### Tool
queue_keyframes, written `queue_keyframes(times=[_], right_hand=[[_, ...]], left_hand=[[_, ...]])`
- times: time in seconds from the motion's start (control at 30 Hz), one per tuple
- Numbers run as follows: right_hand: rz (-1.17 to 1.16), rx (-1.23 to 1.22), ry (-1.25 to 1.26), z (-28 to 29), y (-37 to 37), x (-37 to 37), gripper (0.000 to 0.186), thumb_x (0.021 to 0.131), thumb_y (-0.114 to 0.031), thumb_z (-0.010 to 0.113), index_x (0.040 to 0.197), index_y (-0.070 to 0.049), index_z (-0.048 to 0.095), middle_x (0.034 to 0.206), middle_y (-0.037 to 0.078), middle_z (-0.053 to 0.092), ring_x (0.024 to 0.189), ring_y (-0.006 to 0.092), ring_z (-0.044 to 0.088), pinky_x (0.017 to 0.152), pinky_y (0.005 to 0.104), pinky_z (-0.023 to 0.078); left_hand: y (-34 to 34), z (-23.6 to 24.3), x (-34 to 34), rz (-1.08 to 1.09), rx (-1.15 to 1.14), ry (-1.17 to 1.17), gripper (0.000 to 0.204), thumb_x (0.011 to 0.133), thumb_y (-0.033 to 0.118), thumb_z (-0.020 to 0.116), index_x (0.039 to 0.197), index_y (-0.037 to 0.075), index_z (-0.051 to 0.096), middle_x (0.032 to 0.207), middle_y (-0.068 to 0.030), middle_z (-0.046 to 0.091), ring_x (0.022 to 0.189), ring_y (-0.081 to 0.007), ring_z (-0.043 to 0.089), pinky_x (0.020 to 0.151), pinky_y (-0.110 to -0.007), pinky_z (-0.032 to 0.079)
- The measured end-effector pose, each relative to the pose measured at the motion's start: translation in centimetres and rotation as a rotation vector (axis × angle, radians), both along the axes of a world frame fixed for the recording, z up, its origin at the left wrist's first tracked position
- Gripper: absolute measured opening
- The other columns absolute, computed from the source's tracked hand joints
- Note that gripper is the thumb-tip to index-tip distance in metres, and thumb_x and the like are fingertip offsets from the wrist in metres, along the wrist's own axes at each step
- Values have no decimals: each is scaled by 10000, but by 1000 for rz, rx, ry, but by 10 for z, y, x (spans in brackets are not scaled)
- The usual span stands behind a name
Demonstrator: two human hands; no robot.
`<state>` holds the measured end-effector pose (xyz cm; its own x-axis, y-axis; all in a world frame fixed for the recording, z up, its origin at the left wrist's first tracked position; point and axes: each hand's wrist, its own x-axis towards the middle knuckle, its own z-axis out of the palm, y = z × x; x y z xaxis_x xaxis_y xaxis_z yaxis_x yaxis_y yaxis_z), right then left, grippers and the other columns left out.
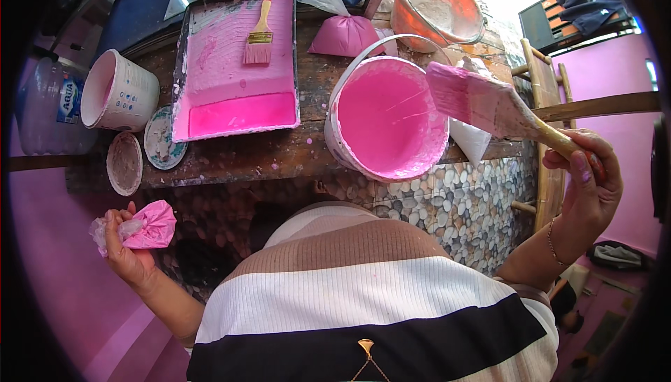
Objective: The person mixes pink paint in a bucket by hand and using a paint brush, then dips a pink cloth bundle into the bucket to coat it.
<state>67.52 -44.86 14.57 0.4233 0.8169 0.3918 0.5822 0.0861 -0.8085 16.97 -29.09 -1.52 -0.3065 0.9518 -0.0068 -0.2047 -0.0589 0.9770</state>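
Observation:
My right hand point(587, 172) grips the handle of a wide, pink-coated paintbrush point(472, 99), its bristles over the right rim of a white bucket point(377, 123) of pink paint. Thin pink strands show inside the bucket near the bristles. My left hand point(129, 256) is closed on a small clear plastic bag with pink contents point(154, 225), below the table's front edge. A black tray point(234, 116) with pink paint stands on the worn wooden table point(307, 155), left of the bucket. A smaller brush point(260, 32) lies on the tray's slope.
A white tub point(112, 95), two lids point(124, 165) and a water jug point(49, 116) stand at left. A pink-filled bag point(342, 36), an orange bucket point(437, 11) and a white bag point(470, 141) are behind and right. A bamboo ladder point(542, 193) stands at right above pebble-patterned flooring point(447, 200).

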Motion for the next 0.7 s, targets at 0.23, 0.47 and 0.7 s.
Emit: queue_keyframes(times=[0.23,0.47,0.7], right_hand=[[-48,42,115,-32,-3,-11,189,862,24,551,1035,98,573,936,191,640,752,209,670,684,310,576],[-42,-100,185,-93,9,-31,172,865,42,577,1033,79,584,900,139,658,805,176,666,746,283,555],[162,-366,-465,-100,81,-36,128,828,11,613,949,55,611,856,116,654,788,174,657,699,281,514]], left_hand=[[-8,-1,3,6,-10,11,141,901,107,530,782,32,525,751,-34,491,740,-130,517,913,-402,467],[-5,-4,-19,-123,9,-26,131,911,106,529,808,30,558,769,-38,524,758,-137,533,928,-404,466],[-24,-3,-23,-83,-72,-2,141,897,119,557,770,64,531,744,-34,513,737,-128,525,903,-394,474]])
